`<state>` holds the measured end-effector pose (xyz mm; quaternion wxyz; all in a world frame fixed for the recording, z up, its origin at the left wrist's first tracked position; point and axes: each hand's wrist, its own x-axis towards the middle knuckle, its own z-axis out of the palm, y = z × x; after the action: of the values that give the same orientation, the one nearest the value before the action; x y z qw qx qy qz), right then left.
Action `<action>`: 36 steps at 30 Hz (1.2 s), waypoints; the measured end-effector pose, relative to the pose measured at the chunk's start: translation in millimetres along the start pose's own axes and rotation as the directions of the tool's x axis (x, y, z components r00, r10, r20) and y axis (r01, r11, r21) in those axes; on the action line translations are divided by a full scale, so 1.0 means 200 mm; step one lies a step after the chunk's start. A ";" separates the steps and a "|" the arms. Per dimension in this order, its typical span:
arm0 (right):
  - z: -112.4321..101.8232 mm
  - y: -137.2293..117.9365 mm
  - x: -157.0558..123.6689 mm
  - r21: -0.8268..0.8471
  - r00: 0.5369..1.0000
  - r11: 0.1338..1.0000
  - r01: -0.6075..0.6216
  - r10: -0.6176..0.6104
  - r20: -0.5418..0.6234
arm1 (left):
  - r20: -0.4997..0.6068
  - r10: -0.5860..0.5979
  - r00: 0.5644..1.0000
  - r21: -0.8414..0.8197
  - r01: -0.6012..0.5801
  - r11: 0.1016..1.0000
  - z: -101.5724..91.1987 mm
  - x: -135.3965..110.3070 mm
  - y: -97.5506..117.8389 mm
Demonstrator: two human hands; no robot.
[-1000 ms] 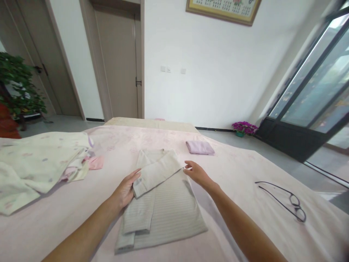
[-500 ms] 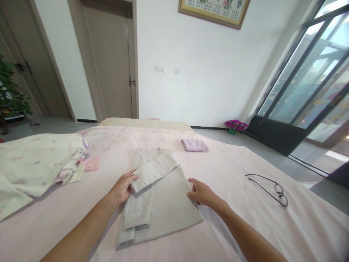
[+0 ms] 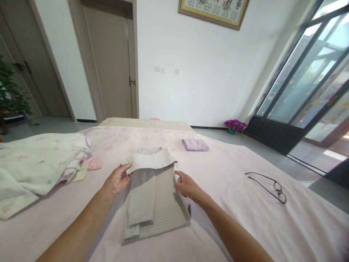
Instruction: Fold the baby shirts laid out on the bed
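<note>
A pale striped long-sleeved shirt [image 3: 165, 198] lies partly folded in front of me, its neckline at the far end. One sleeve rests folded down along the left side. The other sleeve [image 3: 152, 160] stretches across the upper chest, and its cuff end is pinched in my left hand [image 3: 118, 178], lifted a little. At the shirt's right edge, my right hand [image 3: 187, 183] grips the side between thumb and forefinger. That edge is raised and curls inward, with the lower right corner bent up.
A folded lilac cloth [image 3: 195, 145] lies beyond the shirt to the right. Black-framed glasses [image 3: 276, 187] rest farther right on the pink sheet [image 3: 231, 171]. On the left is a heap of cream patterned fabric [image 3: 40, 163] with a pink piece [image 3: 94, 163] beside it.
My left hand has moved up and left, pulling the sleeve straighter across the chest. My right hand has shifted left and slightly up, drawing the shirt's right edge inward and off the sheet.
</note>
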<state>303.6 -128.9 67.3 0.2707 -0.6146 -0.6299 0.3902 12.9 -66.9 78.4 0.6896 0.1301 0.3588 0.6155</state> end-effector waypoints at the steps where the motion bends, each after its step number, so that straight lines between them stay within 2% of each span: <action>1: 0.03 -0.02 0.02 -0.043 1.000 0.999 0.015 -0.015 0.001 | 0.010 0.028 1.000 0.005 -0.028 1.000 0.00 0.00 0.02; 5: 0.13 -0.07 0.05 -0.275 0.997 0.959 0.072 -0.069 0.021 | 0.059 0.126 0.990 0.024 -0.128 0.992 0.00 -0.01 0.07; 9: 0.19 -0.08 0.00 -0.475 0.996 0.876 0.086 -0.074 0.044 | 0.036 0.135 0.990 0.003 -0.135 0.991 0.02 -0.04 0.09; 12: 0.21 -0.07 -0.06 -0.477 0.994 0.872 0.112 -0.107 0.037 | -0.001 0.127 0.992 -0.018 -0.127 0.992 0.05 -0.06 0.10; 17: 0.22 -0.06 -0.13 -0.446 0.969 0.871 0.204 -0.246 -0.037 | -0.023 0.160 0.987 -0.051 -0.161 0.986 0.07 -0.07 0.15; 20: 0.21 -0.07 -0.15 -0.508 0.943 0.820 0.262 -0.328 -0.044 | -0.046 0.201 0.979 -0.090 -0.204 0.975 0.06 -0.06 0.20; 22: 0.20 -0.07 -0.14 -0.544 0.928 0.776 0.320 -0.373 0.014 | -0.052 0.234 0.971 -0.112 -0.239 0.965 0.05 -0.06 0.22; 25: 0.17 -0.06 -0.10 -0.527 0.911 0.763 0.374 -0.410 0.053 | -0.059 0.251 0.966 -0.132 -0.257 0.957 0.04 -0.05 0.24; 30: 0.07 -0.03 0.07 -0.579 0.897 0.764 0.287 -0.427 -0.119 | -0.045 0.240 0.970 -0.162 -0.244 0.956 0.05 -0.05 0.24; 32: 0.05 -0.01 0.16 -0.624 0.891 0.738 0.255 -0.430 -0.144 | -0.042 0.247 0.968 -0.172 -0.250 0.953 0.05 -0.05 0.24; 34: 0.05 0.00 0.23 -0.661 0.896 0.706 0.253 -0.429 -0.116 | -0.047 0.260 0.964 -0.180 -0.264 0.948 0.04 -0.04 0.25; 36: 0.08 0.02 0.28 -0.670 0.910 0.679 0.300 -0.414 -0.012 | -0.052 0.263 0.963 -0.177 -0.268 0.947 0.03 -0.03 0.26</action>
<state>287.3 -77.1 46.9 0.1598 -0.5643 -0.8093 0.0325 -22.0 -60.1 117.9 0.6043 0.1050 0.2896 0.7348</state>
